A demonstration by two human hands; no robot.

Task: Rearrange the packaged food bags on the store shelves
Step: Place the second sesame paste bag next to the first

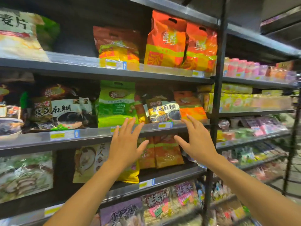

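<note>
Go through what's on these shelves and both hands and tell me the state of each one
Left hand: open, fingers spread, holding nothing.
Right hand: open, holding nothing.
Green bag: upright at the shelf front.
Small sesame bag: leaning, tilted.
Orange bag: slumped behind the sesame bag.
Tall orange bags: upright, side by side, top shelf.

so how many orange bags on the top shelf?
3. One dimmer orange bag set back at centre, then two brighter ones standing side by side to its right, and, by the upright post. More may be hidden behind them.
</note>
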